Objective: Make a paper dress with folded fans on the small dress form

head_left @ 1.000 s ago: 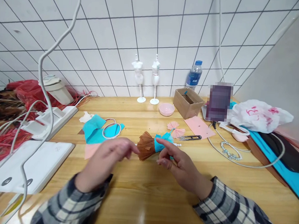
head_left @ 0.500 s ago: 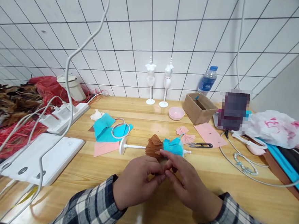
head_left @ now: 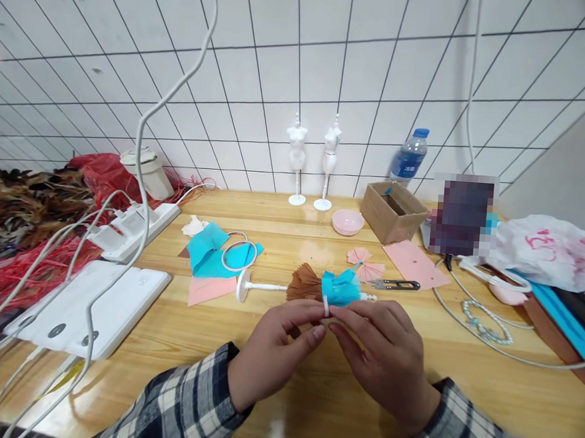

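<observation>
My left hand (head_left: 279,351) and my right hand (head_left: 386,355) meet at the fingertips over the table, both closed in a pinch. A narrow white strip (head_left: 326,306) sticks up between them; its lower part is hidden by the fingers. Just beyond lies a small white dress form on its side, its round base (head_left: 242,286) to the left. It wears a pleated brown paper skirt (head_left: 304,283) and a turquoise paper top (head_left: 340,288). To the right are thread snips (head_left: 395,284) and a pink pleated paper bow (head_left: 364,263).
Two white dress forms (head_left: 297,149) stand by the tiled wall. A pink bowl (head_left: 347,223), cardboard box (head_left: 395,216) and water bottle (head_left: 410,157) are at the back right. Turquoise paper (head_left: 205,247) with rings lies left; a white power bank (head_left: 90,308) and cables fill the left side.
My fingers have shifted at the pinch, and the white strip now shows between them. My right forefinger has drawn down from the brown skirt. The view has moved slightly.
</observation>
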A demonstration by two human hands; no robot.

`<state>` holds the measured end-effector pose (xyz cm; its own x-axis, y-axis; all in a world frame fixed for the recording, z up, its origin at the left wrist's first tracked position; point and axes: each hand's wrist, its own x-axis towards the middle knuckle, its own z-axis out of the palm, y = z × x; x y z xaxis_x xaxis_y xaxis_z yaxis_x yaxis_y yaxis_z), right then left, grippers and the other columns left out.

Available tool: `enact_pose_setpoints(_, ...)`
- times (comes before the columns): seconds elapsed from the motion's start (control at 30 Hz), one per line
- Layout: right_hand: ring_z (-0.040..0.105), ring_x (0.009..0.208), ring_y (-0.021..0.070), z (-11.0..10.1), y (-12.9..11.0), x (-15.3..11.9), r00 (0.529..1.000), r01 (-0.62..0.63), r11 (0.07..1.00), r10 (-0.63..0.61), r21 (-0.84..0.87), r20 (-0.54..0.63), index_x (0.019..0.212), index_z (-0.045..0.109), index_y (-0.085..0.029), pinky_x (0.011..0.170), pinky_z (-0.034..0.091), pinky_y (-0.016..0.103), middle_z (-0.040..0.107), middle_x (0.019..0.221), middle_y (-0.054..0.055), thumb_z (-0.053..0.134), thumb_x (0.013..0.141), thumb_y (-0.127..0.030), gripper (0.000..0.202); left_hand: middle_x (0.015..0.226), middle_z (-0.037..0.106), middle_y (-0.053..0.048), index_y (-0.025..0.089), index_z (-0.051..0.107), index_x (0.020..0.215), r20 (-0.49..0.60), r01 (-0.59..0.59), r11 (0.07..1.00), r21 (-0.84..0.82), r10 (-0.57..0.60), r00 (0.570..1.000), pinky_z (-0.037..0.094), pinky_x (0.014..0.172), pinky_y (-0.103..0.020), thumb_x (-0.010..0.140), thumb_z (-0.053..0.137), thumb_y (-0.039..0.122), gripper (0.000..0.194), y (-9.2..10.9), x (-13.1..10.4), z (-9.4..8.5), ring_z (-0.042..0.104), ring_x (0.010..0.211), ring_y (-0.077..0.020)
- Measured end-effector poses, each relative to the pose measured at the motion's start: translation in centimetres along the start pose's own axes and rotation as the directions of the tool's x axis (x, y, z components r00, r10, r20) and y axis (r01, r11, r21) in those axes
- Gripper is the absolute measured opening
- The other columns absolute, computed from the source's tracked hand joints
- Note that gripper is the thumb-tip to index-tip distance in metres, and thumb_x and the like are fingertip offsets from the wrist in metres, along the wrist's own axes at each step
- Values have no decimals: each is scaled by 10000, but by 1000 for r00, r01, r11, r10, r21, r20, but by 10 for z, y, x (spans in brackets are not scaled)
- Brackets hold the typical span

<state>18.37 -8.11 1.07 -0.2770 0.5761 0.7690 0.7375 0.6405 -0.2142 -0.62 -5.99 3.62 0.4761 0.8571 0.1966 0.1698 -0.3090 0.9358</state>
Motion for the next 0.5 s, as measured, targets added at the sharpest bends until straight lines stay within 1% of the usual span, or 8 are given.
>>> enact_pose_setpoints(0.13,552,756,169,-3,1,1,999,32,999,-33,-43,-11,1079,683,-201,701,473,321,716,879,21,714,812,-132,278,1098,722,-63,233,719,1098,41,-13,998,55,11,999,536,900,-340,904,576,238,241,4,-4,0,651,1052,-212)
enact_pose_setpoints(0.2,548,743,172,-4,1,1,998,69,994,-68,-90,11,1085,687,-194,683,471,326,725,889,15,724,803,-144,289,1099,719,-52,234,712,1107,60,-13,997,75,8,998,525,907,-306,912,564,221,245,4,-4,0,647,1061,-196)
enact_pose_setpoints(0.27,551,739,180,-4,0,1,995,99,988,-95,-116,42,1047,692,-178,685,474,338,726,886,18,724,802,-161,248,1075,722,-45,229,710,1103,69,-51,991,120,43,997,511,919,-284,920,546,197,248,3,-5,1,648,1058,-182)
enact_pose_setpoints(0.33,557,741,184,-4,0,2,994,98,989,-92,-114,61,981,693,-170,698,477,345,722,869,22,713,810,-168,173,1073,724,-44,229,706,1112,76,-97,980,174,85,994,504,921,-270,927,524,173,265,2,-5,2,651,1049,-172)
enact_pose_setpoints(0.4,565,744,181,-3,0,2,995,82,993,-77,-84,66,953,688,-170,703,480,340,718,862,24,700,821,-159,133,1104,722,-45,236,694,1143,75,-115,973,201,102,992,502,920,-260,931,513,157,290,0,-5,3,655,1042,-163)
enact_pose_setpoints(0.5,577,749,176,-4,1,3,994,83,995,-79,-52,77,1018,682,-173,692,479,327,722,890,25,702,824,-151,197,1140,718,-43,246,683,1173,69,-87,979,183,76,995,499,925,-247,930,518,149,309,0,-5,1,658,1042,-152)
